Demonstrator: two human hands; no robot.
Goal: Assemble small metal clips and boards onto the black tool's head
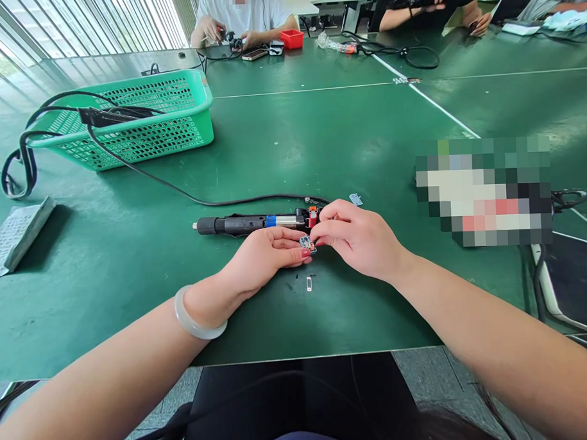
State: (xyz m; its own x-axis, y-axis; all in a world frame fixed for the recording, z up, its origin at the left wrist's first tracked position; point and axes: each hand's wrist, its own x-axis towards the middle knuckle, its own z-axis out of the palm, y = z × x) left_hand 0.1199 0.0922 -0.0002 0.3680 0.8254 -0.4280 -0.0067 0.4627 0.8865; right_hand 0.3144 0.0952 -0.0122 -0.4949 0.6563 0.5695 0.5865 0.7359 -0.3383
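Note:
Between the thumb and fingers of my left hand (pixel 263 256) is a small blue-and-white circuit board (pixel 308 244). My right hand (pixel 356 237) meets it from the right, fingers closed in a pinch at the board's edge; what is between those fingertips is too small to make out. Just beyond both hands lies a black pen-shaped electric tool (pixel 240 224) with a blue band, a metal section and a red part, its right end partly hidden by my right hand. A small pale rectangular frame (pixel 308 283) rests on the table below my hands.
At the back left stands a green basket (pixel 203 120) with black cables (pixel 121 115); one cable runs toward the tool. A small bluish piece (pixel 355 199) lies beyond my right hand. A wrapped block (pixel 19 236) sits left, a dark-topped tray (pixel 572 281) right. Two people work opposite.

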